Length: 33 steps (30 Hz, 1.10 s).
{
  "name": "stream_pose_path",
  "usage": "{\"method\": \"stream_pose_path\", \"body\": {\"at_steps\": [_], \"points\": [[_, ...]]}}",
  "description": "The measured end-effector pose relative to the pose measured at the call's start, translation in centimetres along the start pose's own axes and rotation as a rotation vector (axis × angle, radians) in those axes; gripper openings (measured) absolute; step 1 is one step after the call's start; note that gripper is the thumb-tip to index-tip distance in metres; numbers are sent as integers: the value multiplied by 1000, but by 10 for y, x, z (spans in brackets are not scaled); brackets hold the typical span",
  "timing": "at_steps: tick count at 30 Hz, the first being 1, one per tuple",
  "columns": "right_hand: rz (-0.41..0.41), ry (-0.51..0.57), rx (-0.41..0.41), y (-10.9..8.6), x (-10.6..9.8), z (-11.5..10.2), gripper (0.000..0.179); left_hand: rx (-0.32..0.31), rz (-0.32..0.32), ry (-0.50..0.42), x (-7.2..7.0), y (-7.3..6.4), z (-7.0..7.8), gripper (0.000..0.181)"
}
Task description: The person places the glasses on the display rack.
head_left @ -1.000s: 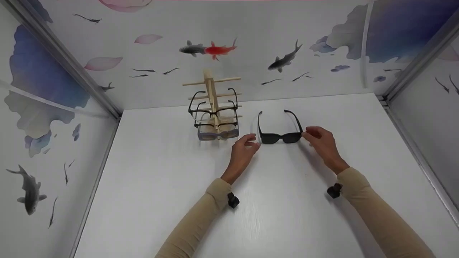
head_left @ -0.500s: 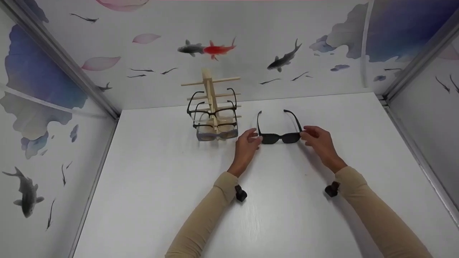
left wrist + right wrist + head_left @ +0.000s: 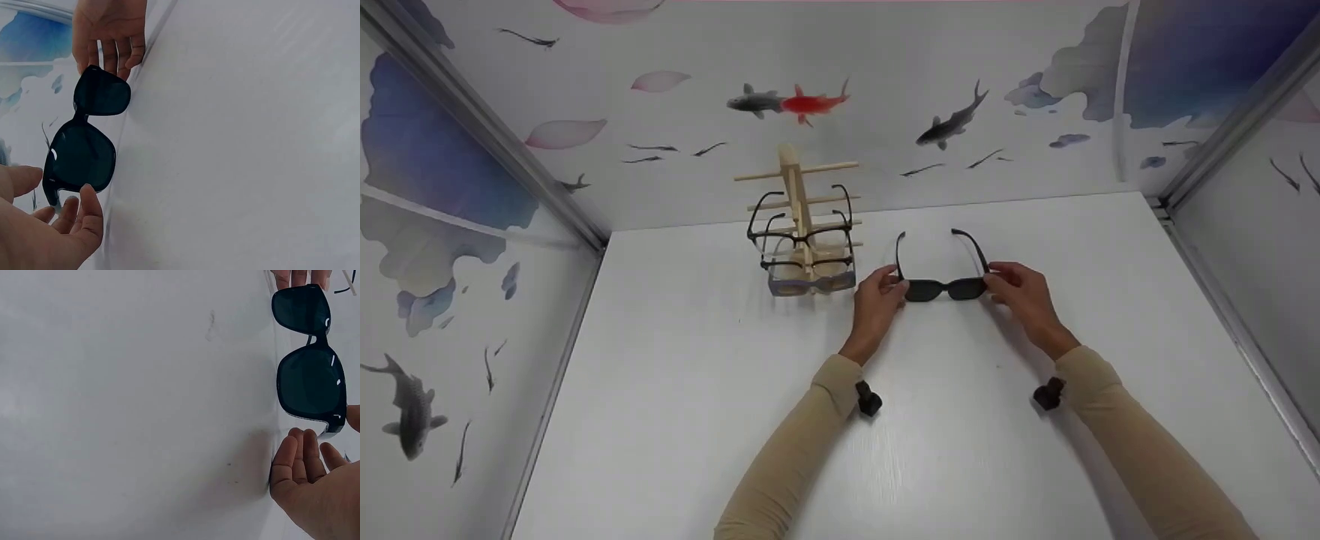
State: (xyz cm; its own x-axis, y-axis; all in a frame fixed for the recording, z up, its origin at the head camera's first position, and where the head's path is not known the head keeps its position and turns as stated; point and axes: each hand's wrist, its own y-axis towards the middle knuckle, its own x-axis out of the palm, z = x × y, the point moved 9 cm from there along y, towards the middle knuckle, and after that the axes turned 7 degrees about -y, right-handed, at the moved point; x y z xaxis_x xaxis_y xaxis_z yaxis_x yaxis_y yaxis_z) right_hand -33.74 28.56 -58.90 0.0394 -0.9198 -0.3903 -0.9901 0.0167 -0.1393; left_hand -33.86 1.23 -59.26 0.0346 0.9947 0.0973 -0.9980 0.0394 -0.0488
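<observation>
Black sunglasses [image 3: 945, 289] with dark lenses are in the head view, front toward me and both temples unfolded toward the back wall. My left hand [image 3: 877, 307] grips their left corner near the hinge, its thumb [image 3: 27, 179] against the frame edge. At the opposite corner my right hand [image 3: 1026, 301] pinches the frame between thumb and fingers. In the right wrist view the right fingertips [image 3: 309, 439] curl close by the hinge, while the far hand's fingers show behind the other lens.
Left of the sunglasses stands a wooden display rack [image 3: 796, 176] with crossbars. It carries black-framed glasses [image 3: 802, 238] and, lowest, blue-grey framed glasses [image 3: 811, 285]. A white table [image 3: 675, 390] lies beneath, enclosed by printed walls [image 3: 885, 45] at the back and sides.
My left hand has moved right and up to the sunglasses' left corner and now grips it. The right hand has shifted slightly left, its grip closing on the right corner.
</observation>
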Motion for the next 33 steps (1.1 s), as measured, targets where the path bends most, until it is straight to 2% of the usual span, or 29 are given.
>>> {"method": "stream_pose_path", "body": {"at_steps": [11, 25, 33], "points": [[-9, -5, -27, -12, 1, -10, 53, -11, 19, 25, -4, -6, 6, 46], [-35, 7, -102, -32, 0, -30, 50, 29, -26, 44, -13, -22, 26, 47], [-39, 64, -135, -44, 2, -45, 46, 58, -32, 89, -19, -36, 43, 47]]}}
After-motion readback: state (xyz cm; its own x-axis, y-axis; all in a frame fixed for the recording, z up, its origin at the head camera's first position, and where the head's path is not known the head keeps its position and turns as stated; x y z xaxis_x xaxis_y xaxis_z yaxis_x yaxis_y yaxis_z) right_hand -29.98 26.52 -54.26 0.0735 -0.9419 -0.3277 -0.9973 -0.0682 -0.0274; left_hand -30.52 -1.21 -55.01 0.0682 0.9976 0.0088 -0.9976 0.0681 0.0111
